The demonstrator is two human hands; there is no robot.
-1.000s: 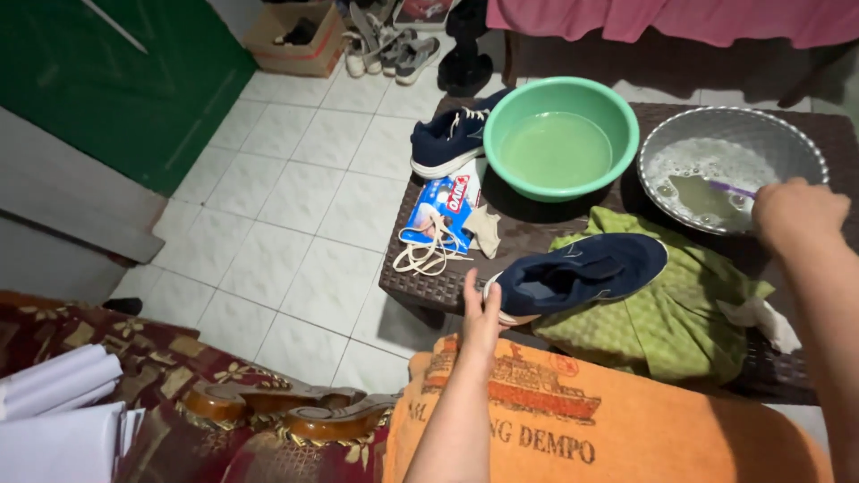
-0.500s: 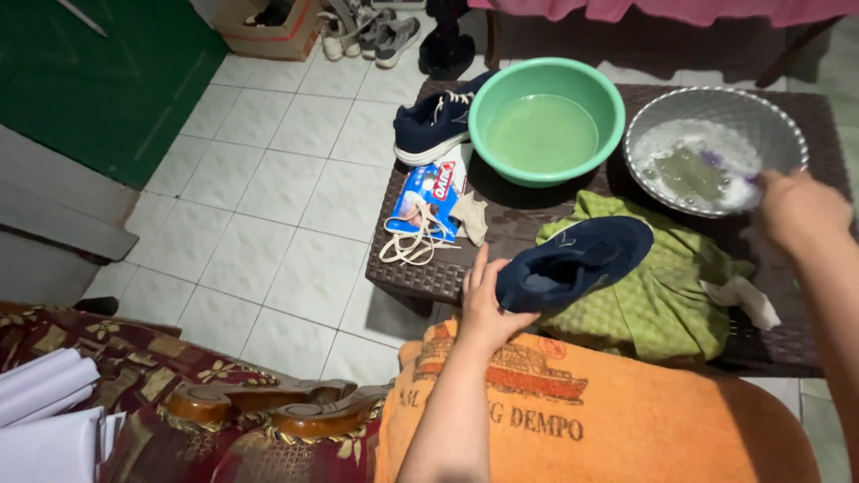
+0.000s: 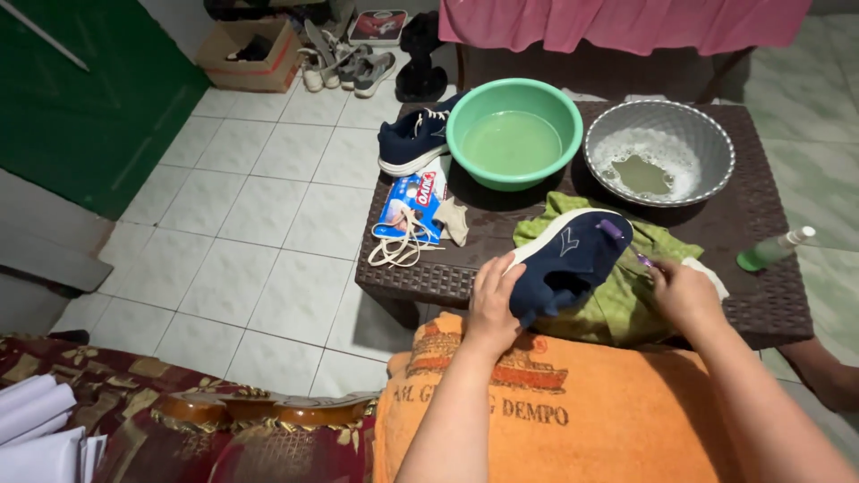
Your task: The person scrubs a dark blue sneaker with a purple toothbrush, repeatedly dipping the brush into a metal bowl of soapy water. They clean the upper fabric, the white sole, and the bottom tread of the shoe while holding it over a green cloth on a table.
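Fingers point(image 3: 499, 274) on the left hand point(image 3: 495, 302) - what have they got?

Curled over the heel of the navy shoe point(image 3: 573, 259), thumb underneath, firm hold. Right hand point(image 3: 684, 291) is closed round a purple brush point(image 3: 614, 230); the head sits at the shoe's toe and the handle runs back into the fist.

Where's the shoe against the table point(image 3: 769, 300)?

Over the near edge, lifted just above the green cloth point(image 3: 626, 309) that lies there, not resting flat on it.

What changed?

A second ago the right hand was out at the metal bowl point(image 3: 716, 134) on the table's far right, brush in the sudsy water. It has come back to the near edge and the brush is on the shoe. The left hand has tipped the shoe up, too. I'd judge the brush is freshly wetted and scrubbing at the toe is the step in hand.

Long axis, heading?

Runs from the near edge toward the far right of the table - heel at the person, toe aimed at the metal bowl. It is rolled on its side, with the white sole edge turned to the table's left and the opening facing down toward the lap.

Rest of the table?

Green basin point(image 3: 514, 134) of water at far middle, second navy shoe point(image 3: 412, 143) hanging off the far left corner, loose laces point(image 3: 403, 246) and a packet point(image 3: 413, 201) at the left edge, green bottle point(image 3: 774, 250) lying on the right side. Orange towel point(image 3: 555, 411) on the lap, just off the near edge.
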